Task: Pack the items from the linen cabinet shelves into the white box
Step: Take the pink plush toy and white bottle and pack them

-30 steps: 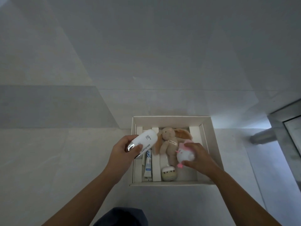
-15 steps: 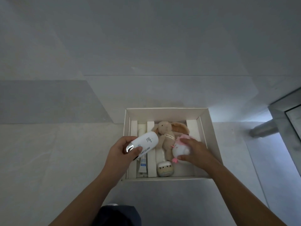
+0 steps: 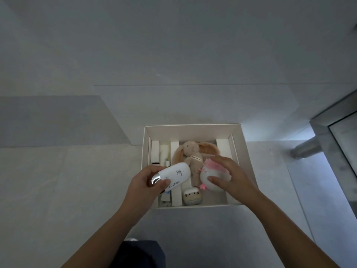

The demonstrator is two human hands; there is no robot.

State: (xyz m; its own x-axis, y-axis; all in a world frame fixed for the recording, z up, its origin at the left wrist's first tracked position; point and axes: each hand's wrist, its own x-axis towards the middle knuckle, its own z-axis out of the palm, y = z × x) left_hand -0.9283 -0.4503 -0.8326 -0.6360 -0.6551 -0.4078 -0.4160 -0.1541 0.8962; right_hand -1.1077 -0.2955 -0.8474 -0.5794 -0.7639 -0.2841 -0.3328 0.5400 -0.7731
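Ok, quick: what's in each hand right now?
Left hand: closed on the white tube.
Right hand: closed on the pink-and-white plush, over the box.

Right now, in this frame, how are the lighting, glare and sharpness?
Head view: dim, grey light overall, with a brighter patch on the floor right of the white box; a small glint on the silver cap of the white bottle in the left hand; wide-angle stretch lengthens both forearms; the right hand on the pink-and-white plush looks slightly soft.

The box (image 3: 193,130) sits on the floor (image 3: 58,180); inside, the plush rabbit (image 3: 192,153) lies mid-box, a small jar (image 3: 192,196) by the near wall.
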